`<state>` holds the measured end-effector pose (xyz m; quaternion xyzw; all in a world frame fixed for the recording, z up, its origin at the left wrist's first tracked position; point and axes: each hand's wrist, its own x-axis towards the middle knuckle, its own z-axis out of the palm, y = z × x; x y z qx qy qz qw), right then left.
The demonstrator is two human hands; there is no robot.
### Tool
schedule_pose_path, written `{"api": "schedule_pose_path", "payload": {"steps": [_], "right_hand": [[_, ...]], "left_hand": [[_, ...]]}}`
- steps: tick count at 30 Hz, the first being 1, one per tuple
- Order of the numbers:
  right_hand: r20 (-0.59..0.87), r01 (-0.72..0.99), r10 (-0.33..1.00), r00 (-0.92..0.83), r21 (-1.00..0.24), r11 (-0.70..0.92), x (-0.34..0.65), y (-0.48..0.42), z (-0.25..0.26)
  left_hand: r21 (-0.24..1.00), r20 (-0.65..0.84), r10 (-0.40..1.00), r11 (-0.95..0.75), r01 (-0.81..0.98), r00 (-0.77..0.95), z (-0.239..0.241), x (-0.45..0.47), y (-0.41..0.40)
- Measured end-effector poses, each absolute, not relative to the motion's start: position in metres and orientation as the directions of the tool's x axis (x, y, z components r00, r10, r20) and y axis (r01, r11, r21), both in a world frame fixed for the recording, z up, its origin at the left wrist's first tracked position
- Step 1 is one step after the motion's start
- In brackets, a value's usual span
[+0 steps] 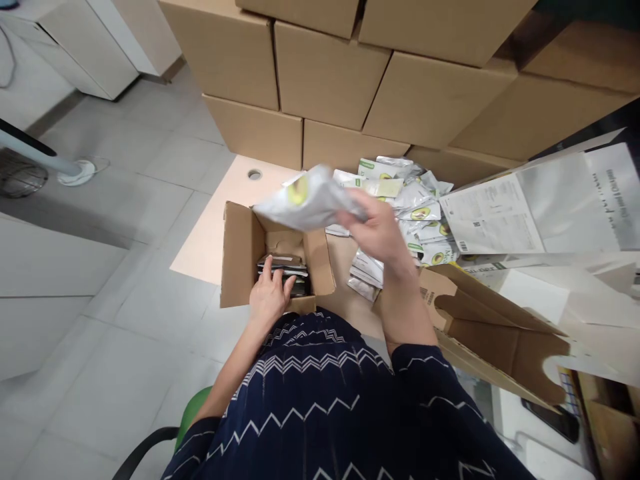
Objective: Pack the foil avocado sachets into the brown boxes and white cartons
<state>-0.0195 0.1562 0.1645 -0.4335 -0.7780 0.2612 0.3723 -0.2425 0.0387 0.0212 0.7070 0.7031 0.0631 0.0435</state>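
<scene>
- Pinching a silver pouch (310, 200) in my right hand (377, 230), fingers (351, 215) closed on its edge, just above the open box (239, 257).
- My left hand (270, 297) lies flat inside the box, fingers spread, gripping nothing, pressing the stack of packets (284, 265).
- Held by one edge, the slick pouch could slip and land outside the box; the stack might shift under my palm.
- Behind the box, the pile of pouches (417, 203) shows avocado pictures and green labels, too small to read.

A packing or stockroom area: stacked cardboard cartons (325, 73) at 12 o'clock, sachets (415, 200) heaped on the desk (220, 227), shipping paperwork (487, 217) at 3 o'clock, tiled floor (100, 320).
</scene>
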Motion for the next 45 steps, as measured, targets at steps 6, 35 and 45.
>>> {"api": "schedule_pose_path", "payload": {"steps": [6, 35, 45], "right_hand": [[-0.135, 0.682, 0.707, -0.694, -0.438, 0.586, -0.119, 0.181, 0.104], [-0.559, 0.707, 0.525, -0.642, -0.166, 0.687, -0.174, 0.196, 0.056], [-0.581, 0.689, 0.474, -0.662, -0.224, 0.689, -0.170, 0.204, 0.058]], "left_hand": [[0.183, 0.106, 0.994, -0.019, 0.983, -0.001, 0.019, -0.243, 0.035], [0.183, 0.333, 0.911, -0.317, 0.931, 0.244, 0.006, -0.258, 0.027], [0.089, 0.322, 0.898, -0.343, 0.935, 0.299, 0.009, -0.252, 0.017]]}}
